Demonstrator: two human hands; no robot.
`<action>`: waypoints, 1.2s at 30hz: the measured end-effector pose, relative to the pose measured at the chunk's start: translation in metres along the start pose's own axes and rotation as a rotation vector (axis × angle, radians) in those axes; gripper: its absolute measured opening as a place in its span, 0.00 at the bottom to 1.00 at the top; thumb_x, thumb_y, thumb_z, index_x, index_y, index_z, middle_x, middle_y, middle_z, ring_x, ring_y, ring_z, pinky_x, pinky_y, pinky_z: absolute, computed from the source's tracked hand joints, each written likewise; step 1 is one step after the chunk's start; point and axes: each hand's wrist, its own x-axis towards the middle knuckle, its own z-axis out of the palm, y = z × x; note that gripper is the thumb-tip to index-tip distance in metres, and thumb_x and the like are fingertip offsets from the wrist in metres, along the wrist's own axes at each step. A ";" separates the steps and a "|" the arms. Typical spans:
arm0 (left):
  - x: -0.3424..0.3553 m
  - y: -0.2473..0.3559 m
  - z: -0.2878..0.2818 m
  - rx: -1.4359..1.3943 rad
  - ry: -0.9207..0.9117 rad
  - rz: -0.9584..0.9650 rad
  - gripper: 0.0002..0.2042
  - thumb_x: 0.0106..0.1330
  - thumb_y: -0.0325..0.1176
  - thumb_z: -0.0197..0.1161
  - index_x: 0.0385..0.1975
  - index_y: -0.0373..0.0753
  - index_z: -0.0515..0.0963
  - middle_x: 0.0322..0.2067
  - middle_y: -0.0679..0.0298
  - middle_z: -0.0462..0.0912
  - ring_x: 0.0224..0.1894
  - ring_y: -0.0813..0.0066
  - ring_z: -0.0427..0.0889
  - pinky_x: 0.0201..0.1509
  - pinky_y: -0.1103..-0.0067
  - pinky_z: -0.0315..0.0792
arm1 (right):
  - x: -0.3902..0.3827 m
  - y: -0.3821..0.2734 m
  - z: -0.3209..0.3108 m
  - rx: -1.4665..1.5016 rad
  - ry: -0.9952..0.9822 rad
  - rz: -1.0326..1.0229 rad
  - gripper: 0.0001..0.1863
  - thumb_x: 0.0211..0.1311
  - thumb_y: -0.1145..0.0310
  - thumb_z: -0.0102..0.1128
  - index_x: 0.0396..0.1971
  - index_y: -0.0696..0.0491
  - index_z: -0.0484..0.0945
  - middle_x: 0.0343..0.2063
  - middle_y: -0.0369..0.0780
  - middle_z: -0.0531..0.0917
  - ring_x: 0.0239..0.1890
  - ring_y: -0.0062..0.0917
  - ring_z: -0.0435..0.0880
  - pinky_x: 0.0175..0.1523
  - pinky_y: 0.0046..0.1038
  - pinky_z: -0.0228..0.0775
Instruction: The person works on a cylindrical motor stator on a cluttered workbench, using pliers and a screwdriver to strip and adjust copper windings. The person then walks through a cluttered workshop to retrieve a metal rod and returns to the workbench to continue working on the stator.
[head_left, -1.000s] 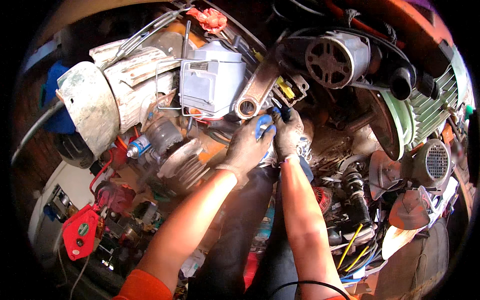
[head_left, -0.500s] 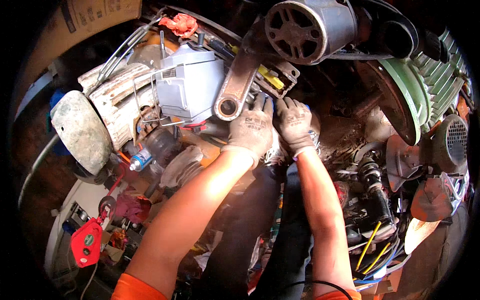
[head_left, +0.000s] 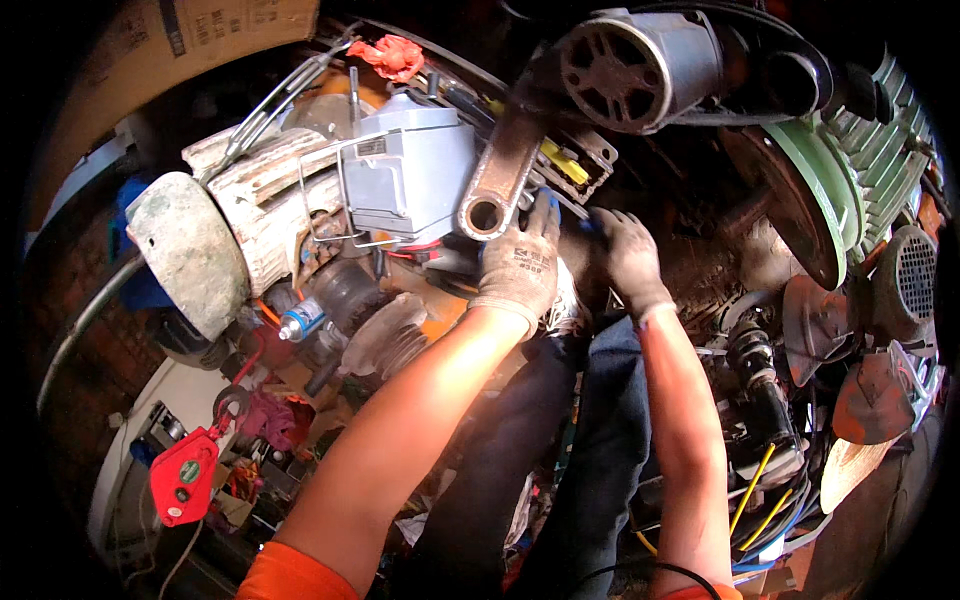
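**Obs:** Blue-handled tool (head_left: 590, 226), kind not resolvable. It sits between the two gloved hands, low on the cluttered machine pile, just under the ring end of the rusty lever (head_left: 497, 178). Only slivers of blue show.

**Chk:** Start nearest the body. What is there?

**Obs:** Dark trousers (head_left: 560, 470), with bare forearms coming up on either side of them. Left hand (head_left: 520, 265): the back of the glove faces the camera and the fingers reach up to a second bit of blue. The palm is hidden, so I cannot tell whether it clasps or only presses. Right hand (head_left: 627, 256): fingers curled tight around the blue end, clenched on it.

**Chk:** How should the grip be judged?

**Obs:** My judgement is that the right hand does the work and the left should steady. Wrists are best kept straight, with force in line with the forearm. The lever's ring hangs just beside the left knuckles, so a slip upward would hit rusty metal. Shorter, controlled strokes would be better.

**Chk:** What is behind the hands?

**Obs:** Grey housing (head_left: 405, 175) with a wire bail, touching the lever's left side. Red and black leads trail beneath it, near the left fingers, and the glove should stay off them. Farther up is a grey motor (head_left: 640, 62), its end cap facing the camera. A green finned motor (head_left: 850, 160) stands well to the right.

**Chk:** Anything loose?

**Obs:** Red rag (head_left: 393, 55) at the top of the pile, well apart from the hands. The contact point is hidden by the gloves, so the seating is unverified.
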 end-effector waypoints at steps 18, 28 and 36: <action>-0.068 0.043 -0.118 -1.283 -0.721 0.025 0.30 0.70 0.41 0.63 0.68 0.34 0.65 0.58 0.54 0.78 0.58 0.64 0.79 0.65 0.72 0.71 | -0.321 -0.059 -0.216 0.256 0.209 0.698 0.19 0.55 0.64 0.73 0.20 0.56 0.70 0.14 0.36 0.67 0.18 0.21 0.61 0.24 0.30 0.57; -0.139 0.069 -0.224 -2.194 -0.094 0.067 0.17 0.76 0.28 0.56 0.60 0.29 0.71 0.49 0.58 0.82 0.53 0.70 0.82 0.62 0.74 0.75 | -0.326 -0.126 -0.184 0.443 0.331 0.603 0.13 0.59 0.64 0.66 0.36 0.59 0.79 0.28 0.43 0.79 0.31 0.33 0.79 0.40 0.31 0.71; -0.166 0.049 -0.299 -1.923 -0.192 -0.052 0.19 0.74 0.29 0.58 0.62 0.30 0.71 0.51 0.58 0.83 0.50 0.79 0.81 0.56 0.82 0.75 | -0.307 -0.140 -0.203 0.490 0.259 0.602 0.13 0.59 0.67 0.61 0.39 0.60 0.80 0.32 0.43 0.80 0.35 0.31 0.80 0.44 0.29 0.71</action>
